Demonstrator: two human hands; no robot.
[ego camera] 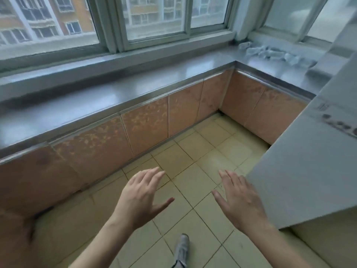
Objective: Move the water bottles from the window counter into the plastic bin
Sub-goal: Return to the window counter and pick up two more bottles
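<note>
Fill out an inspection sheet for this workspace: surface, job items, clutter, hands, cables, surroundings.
Surface: grey L-shaped window counter, glossy, mostly bare along the window run.
Job's things: a blurred pile of clear water bottles lying on the counter's far right corner; plastic bin nothing seen.
Clutter: nothing seen on the counter besides the bottles.
Grippers: left hand and right hand both open, palms down, empty, held over the floor, apart from the counter.
Cables: nothing seen.
Surroundings: sliding windows above the counter, orange patterned panels below it, pale tiled floor, a large grey slab at right, one shoe at the bottom edge.
</note>
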